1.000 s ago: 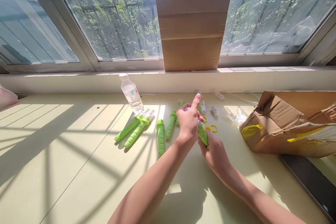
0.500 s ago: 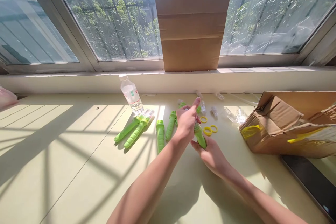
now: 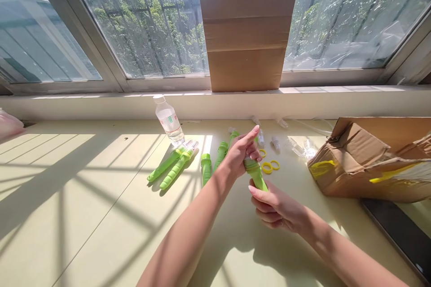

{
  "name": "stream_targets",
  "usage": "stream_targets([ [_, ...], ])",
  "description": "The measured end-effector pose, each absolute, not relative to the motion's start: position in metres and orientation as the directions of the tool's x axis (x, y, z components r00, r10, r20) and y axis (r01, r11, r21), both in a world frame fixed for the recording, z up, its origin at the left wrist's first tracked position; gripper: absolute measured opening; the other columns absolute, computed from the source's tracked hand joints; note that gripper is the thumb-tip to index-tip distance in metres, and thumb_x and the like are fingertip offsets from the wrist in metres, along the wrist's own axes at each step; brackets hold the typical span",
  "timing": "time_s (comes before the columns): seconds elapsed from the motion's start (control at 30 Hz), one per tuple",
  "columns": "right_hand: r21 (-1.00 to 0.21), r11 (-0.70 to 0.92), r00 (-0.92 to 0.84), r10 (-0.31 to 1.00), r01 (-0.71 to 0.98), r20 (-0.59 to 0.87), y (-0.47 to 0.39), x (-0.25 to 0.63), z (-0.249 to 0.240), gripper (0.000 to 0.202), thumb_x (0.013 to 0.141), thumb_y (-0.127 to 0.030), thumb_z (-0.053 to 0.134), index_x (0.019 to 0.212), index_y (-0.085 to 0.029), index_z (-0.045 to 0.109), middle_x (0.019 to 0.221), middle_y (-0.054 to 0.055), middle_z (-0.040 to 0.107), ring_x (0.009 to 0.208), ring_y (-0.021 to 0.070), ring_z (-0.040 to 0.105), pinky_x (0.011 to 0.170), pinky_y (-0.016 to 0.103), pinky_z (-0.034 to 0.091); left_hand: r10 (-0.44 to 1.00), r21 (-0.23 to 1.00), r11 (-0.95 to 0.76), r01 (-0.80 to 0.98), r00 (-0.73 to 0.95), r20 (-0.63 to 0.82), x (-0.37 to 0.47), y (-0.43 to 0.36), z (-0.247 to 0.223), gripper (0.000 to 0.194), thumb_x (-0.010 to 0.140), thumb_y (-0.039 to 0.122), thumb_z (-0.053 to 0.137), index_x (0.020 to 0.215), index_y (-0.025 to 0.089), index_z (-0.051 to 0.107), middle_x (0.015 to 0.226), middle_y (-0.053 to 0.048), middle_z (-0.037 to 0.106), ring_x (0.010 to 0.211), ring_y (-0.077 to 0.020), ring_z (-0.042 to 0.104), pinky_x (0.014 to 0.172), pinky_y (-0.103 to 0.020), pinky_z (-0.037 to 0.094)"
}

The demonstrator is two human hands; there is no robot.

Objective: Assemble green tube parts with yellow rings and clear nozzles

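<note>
At the left edge of the table, a pale pink object is partly cut off by the frame. Next, a clear bottle with a white cap stands near the wall. Just in front of it lie two ribbed green tubes, side by side, each with a clear tip at its upper end. Further right, more loose green tubes lie partly hidden behind the left forearm. The left hand, thumb extended upward, has its fingers curled about the upper end of the held green tube, which is tilted above the table. The right hand grips the lower end of the same tube between thumb and bent fingers. Beside the tube lie yellow rings; behind these, small clear pieces are scattered towards the right. An open cardboard box follows, its side marked with yellow strips. At the far right, a dark flat object lies before the box.
</note>
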State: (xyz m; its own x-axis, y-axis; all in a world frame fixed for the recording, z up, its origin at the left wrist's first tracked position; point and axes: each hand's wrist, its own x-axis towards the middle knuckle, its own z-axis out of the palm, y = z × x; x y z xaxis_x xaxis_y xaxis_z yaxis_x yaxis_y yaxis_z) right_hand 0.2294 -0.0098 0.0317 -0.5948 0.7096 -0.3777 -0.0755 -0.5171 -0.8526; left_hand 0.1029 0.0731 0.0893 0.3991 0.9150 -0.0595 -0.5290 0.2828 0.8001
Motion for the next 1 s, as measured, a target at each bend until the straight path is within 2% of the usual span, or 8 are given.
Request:
stream_targets([
  [0.17,-0.855,-0.513,-0.643,0.679,-0.072,-0.354,-0.008,0.232,0.032,0.047,0.087,-0.060,0.066,0.085,-0.027,0.032,0.054,-0.014,0.022,0.045,0.0058,0.008,0.039,0.020,0.006,0.892,0.757,0.319,-0.570,0.451,-0.036,0.100,0.074,0.091,0.064,0.072,0.052,0.084,0.053,0.021,0.032,0.044,0.010,0.028,0.036,-0.0038,0.031,0.041,-0.021,0.038],
  [0.3,-0.913,-0.407,-0.506,0.793,-0.028,-0.338,-0.004,0.225,0.024,0.043,0.092,-0.058,0.059,0.083,-0.027,0.030,0.056,-0.012,0.024,0.046,0.0068,0.013,0.039,0.021,0.010,0.953,0.826,0.210,-0.522,0.297,-0.054,0.105,0.075,0.089,0.054,0.070,0.056,0.083,0.058,0.020,0.046,0.049,0.007,0.043,0.041,-0.0069,0.044,0.046,-0.023,0.041],
  [0.37,-0.944,-0.327,-0.368,0.873,0.041,-0.319,-0.002,0.220,0.017,0.043,0.093,-0.057,0.056,0.080,-0.027,0.029,0.056,-0.011,0.025,0.045,0.0077,0.017,0.040,0.022,0.016,0.981,0.881,0.149,-0.449,0.182,-0.073,0.109,0.074,0.088,0.050,0.074,0.056,0.080,0.058,0.019,0.050,0.051,0.003,0.049,0.045,-0.0093,0.050,0.049,-0.024,0.042],
  [0.47,-0.980,-0.068,-0.196,0.975,0.188,-0.105,0.001,0.215,0.006,0.038,0.091,-0.047,0.060,0.075,-0.025,0.034,0.059,-0.008,0.034,0.052,0.0098,0.029,0.047,0.024,0.026,0.989,0.918,0.140,-0.371,0.020,-0.143,0.116,0.070,0.090,0.048,0.078,0.053,0.076,0.056,0.019,0.051,0.049,0.002,0.051,0.046,-0.0109,0.051,0.051,-0.025,0.043],
  [0.53,-0.942,0.066,-0.075,0.996,0.328,0.044,0.002,0.214,0.001,0.031,0.091,-0.045,0.057,0.076,-0.024,0.041,0.065,-0.003,0.046,0.057,0.0125,0.036,0.052,0.026,0.032,0.983,0.924,0.151,-0.350,-0.048,-0.179,0.120,0.065,0.094,0.048,0.079,0.051,0.075,0.054,0.020,0.049,0.047,0.002,0.049,0.045,-0.0110,0.050,0.052,-0.026,0.043],
  [0.67,-0.833,0.140,0.036,0.982,0.536,0.188,0.001,0.214,-0.002,0.026,0.094,-0.046,0.048,0.079,-0.024,0.045,0.066,0.000,0.054,0.054,0.0146,0.038,0.054,0.029,0.033,0.968,0.924,0.138,-0.357,-0.148,-0.202,0.127,0.056,0.103,0.048,0.073,0.049,0.079,0.054,0.021,0.045,0.044,0.006,0.045,0.041,-0.0096,0.048,0.052,-0.024,0.043],
  [0.8,-0.796,0.178,0.044,0.968,0.579,0.248,-0.001,0.217,-0.002,0.023,0.094,-0.044,0.045,0.083,-0.024,0.049,0.066,0.001,0.056,0.052,0.0151,0.037,0.053,0.029,0.032,0.967,0.922,0.069,-0.382,-0.200,-0.156,0.131,0.052,0.104,0.049,0.069,0.045,0.083,0.056,0.022,0.043,0.042,0.009,0.041,0.039,-0.0082,0.045,0.046,-0.022,0.037],
  [1.0,-0.875,0.194,-0.102,0.981,0.443,0.166,0.000,0.217,0.003,0.025,0.094,-0.043,0.052,0.082,-0.022,0.049,0.073,0.000,0.056,0.064,0.0150,0.041,0.057,0.028,0.037,0.995,0.930,0.070,-0.361,-0.037,-0.090,0.123,0.062,0.098,0.056,0.076,0.043,0.080,0.049,0.022,0.035,0.040,0.009,0.032,0.035,-0.0068,0.037,0.041,-0.022,0.034],
])
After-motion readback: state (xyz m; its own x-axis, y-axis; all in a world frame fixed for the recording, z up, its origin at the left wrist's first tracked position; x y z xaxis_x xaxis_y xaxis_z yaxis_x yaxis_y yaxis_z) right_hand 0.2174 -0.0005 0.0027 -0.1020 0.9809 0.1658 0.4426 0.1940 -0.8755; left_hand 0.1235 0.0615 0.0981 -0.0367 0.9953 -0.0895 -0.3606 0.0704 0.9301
